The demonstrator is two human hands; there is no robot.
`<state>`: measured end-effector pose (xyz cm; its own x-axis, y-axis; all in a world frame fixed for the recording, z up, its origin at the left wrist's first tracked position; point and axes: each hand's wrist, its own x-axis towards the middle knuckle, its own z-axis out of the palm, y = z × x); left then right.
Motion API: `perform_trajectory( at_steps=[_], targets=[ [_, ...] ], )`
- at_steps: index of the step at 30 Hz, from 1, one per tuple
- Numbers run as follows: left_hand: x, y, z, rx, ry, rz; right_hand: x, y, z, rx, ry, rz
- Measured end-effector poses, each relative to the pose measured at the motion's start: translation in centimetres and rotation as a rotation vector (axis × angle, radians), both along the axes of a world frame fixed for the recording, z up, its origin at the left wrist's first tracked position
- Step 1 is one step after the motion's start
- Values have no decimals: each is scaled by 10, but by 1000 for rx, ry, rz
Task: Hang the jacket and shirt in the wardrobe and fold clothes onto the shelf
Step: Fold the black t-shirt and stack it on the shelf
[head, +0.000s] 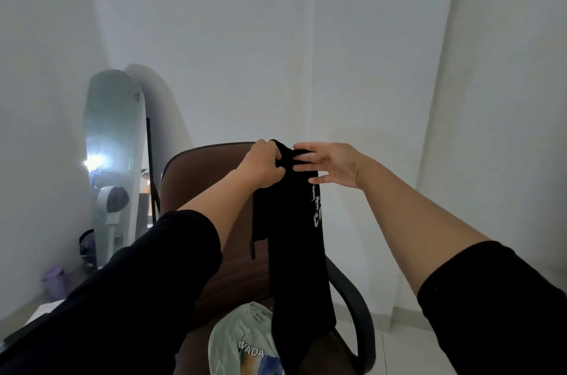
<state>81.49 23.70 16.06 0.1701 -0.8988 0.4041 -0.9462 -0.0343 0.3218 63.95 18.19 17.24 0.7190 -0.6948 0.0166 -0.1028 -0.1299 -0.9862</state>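
A black garment (294,239) with white lettering hangs lengthwise in front of me, over a brown office chair (196,178). My left hand (264,164) grips its top edge with curled fingers. My right hand (329,164) is beside it, fingers mostly straight, with the fingertips touching the top of the cloth. A pale green printed T-shirt (245,341) lies on the chair seat under the hanging garment. The wardrobe and shelf are out of view.
A tall standing mirror (115,144) leans in the left corner and reflects a bright light and a fan. A small purple bin (56,279) stands on the floor at the left. White walls surround the chair; pale floor tiles (408,350) show at the right.
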Motion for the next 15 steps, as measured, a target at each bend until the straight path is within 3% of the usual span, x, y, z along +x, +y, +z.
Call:
perform_trajectory(
  at_steps=[6,9,12,15],
  targets=[
    [-6,6,13,-57,-13,-129,-5,1,-3,-376,150,-242],
    [-12,11,20,-114,35,-202,-2,1,-11,-468,162,-347],
    [-11,17,28,-94,76,-273,-4,2,-20,-441,152,-273],
    [-5,23,30,-42,66,-314,-9,9,-20,-270,116,-101]
  ],
)
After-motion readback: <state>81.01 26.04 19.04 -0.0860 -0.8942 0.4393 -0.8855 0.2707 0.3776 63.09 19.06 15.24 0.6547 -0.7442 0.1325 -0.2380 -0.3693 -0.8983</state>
